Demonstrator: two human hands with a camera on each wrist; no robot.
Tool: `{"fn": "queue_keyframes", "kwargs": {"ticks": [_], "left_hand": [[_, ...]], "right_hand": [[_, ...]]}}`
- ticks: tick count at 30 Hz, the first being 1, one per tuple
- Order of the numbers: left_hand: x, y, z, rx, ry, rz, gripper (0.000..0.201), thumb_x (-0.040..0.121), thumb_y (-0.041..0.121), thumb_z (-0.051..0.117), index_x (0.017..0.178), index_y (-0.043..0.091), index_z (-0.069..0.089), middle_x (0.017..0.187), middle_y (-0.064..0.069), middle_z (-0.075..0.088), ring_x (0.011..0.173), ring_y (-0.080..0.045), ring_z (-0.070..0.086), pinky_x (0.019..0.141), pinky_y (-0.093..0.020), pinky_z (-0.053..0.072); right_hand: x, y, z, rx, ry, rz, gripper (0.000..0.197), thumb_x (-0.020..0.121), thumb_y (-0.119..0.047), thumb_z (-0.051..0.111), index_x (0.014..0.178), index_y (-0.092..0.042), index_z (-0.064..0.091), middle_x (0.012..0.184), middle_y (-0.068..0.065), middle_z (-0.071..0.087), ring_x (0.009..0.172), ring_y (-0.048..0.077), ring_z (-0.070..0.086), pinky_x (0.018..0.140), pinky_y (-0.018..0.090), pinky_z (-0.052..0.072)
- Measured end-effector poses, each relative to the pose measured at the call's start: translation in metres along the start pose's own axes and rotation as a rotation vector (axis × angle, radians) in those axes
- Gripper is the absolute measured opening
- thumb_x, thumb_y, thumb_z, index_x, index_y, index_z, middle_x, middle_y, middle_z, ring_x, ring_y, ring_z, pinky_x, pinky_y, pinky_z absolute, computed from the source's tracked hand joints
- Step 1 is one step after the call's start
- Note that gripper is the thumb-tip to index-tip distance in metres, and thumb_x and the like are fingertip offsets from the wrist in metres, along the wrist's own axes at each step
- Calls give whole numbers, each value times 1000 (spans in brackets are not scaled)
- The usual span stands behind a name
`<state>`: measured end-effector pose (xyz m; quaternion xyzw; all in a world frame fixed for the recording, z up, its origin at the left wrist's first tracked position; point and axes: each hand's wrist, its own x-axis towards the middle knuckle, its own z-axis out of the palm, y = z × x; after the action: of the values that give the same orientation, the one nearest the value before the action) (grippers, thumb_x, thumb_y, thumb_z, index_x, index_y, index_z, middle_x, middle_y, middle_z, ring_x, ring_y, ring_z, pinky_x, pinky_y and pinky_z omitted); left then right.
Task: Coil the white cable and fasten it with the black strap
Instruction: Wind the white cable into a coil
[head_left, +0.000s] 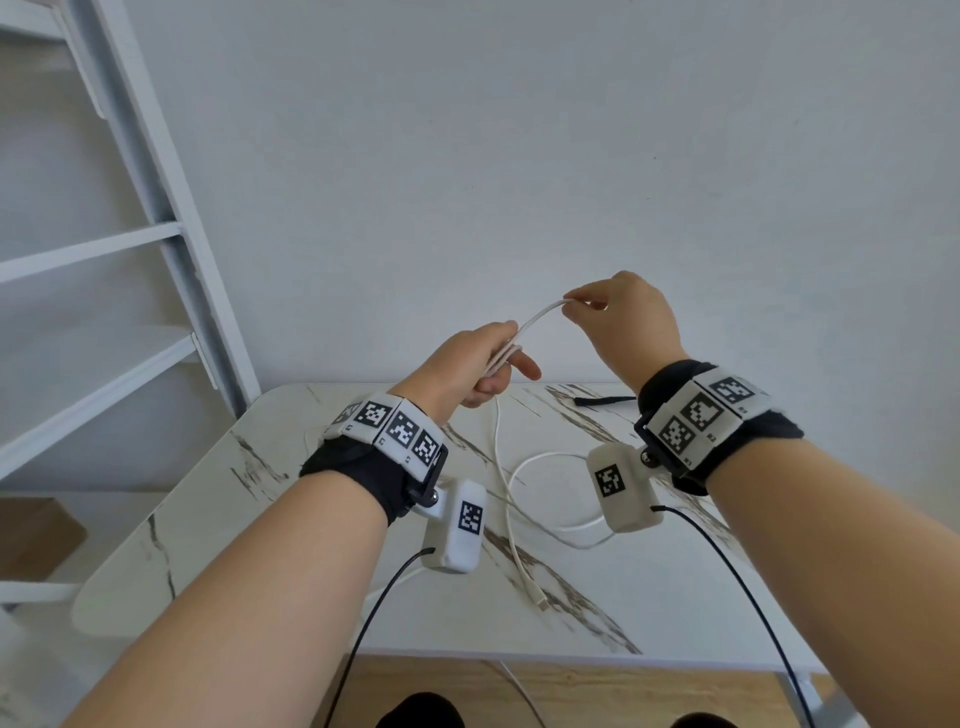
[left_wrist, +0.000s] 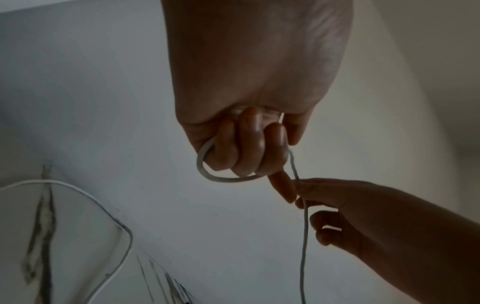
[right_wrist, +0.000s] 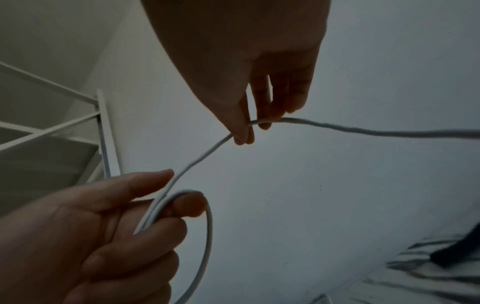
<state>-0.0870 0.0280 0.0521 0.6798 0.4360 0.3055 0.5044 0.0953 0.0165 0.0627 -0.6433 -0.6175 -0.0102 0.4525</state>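
Both hands are raised above the marble table (head_left: 291, 587). My left hand (head_left: 511, 358) grips a small loop of the white cable (head_left: 540, 316), its fingers curled round two strands (right_wrist: 153, 216). My right hand (head_left: 569, 305) pinches the same cable a short way up between thumb and forefinger (right_wrist: 244, 133). The rest of the cable (head_left: 511, 525) hangs from the left hand and lies in loose curves on the table, with a plug end (head_left: 540, 603) near the front. The black strap (head_left: 605, 400) lies flat at the table's far edge, behind my right wrist.
A white ladder-like frame (head_left: 156, 208) leans against the wall at the left. A brown box (head_left: 36, 535) sits low beside the table. Thin black leads (head_left: 748, 587) run from both wrist cameras. Wooden floor (head_left: 597, 691) shows below the table's front edge.
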Motion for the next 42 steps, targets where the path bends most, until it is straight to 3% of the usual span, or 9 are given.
{"fn": "queue_keyframes", "kwargs": {"ticks": [4,9,14,20,23,26,31,36,42], "left_hand": [[-5,1,-4,-52,-65,35,50,100,34,34,89,2,71,46,0,29,38,-12,17,39,-22,14],[-10,12,-9,-300,-158,77,44,101,27,32,83,1,63,43,3,25,34,-8,16,43,-25,8],[-10,21,-12,-510,-98,144,39,100,26,33,87,4,62,46,4,27,36,-9,18,46,-27,8],[-8,25,-5,-660,-42,163,33,99,23,32,103,3,59,56,2,35,44,-11,27,50,-25,19],[-7,25,0,-744,-21,176,33,97,17,30,109,1,56,58,0,41,47,-12,32,50,-24,27],[-7,26,2,-800,6,188,32,97,15,31,115,1,55,61,-1,46,49,-13,37,55,-25,30],[-6,32,4,-861,114,210,28,100,13,44,124,3,53,75,-8,56,60,-19,49,67,-27,43],[-1,28,-1,-717,219,274,38,105,16,35,142,12,38,93,-11,68,85,-24,65,91,-33,50],[7,20,-8,-227,422,328,45,103,19,32,148,21,31,105,-5,70,96,-17,64,97,-28,45]], "right_hand": [[-3,3,4,-58,-52,7,25,92,-33,54,100,-20,73,99,2,67,89,22,61,70,29,43],[-9,6,13,-123,-153,61,19,94,-22,49,82,-17,62,71,1,57,72,26,54,55,27,36],[-14,13,23,-75,-297,120,20,93,-13,49,97,-8,68,94,6,69,82,26,62,73,31,50],[-29,5,37,-118,-503,128,25,96,-16,38,103,-10,60,93,9,69,87,28,66,78,36,52],[-35,-5,42,-71,-659,141,24,98,-13,32,105,-10,55,74,5,62,60,22,64,71,35,52],[-40,-14,40,-50,-728,95,22,98,-18,34,104,-11,54,64,2,56,49,21,60,69,36,54],[-45,-21,30,-31,-768,-7,13,95,-20,47,97,-16,59,63,-2,54,53,20,62,61,28,54],[-43,-22,23,16,-727,-45,10,91,-22,56,92,-18,65,66,-3,53,58,20,62,70,37,61],[-44,-22,16,-5,-700,-82,11,88,-22,62,91,-18,71,65,-6,49,53,15,53,52,26,53]]}}
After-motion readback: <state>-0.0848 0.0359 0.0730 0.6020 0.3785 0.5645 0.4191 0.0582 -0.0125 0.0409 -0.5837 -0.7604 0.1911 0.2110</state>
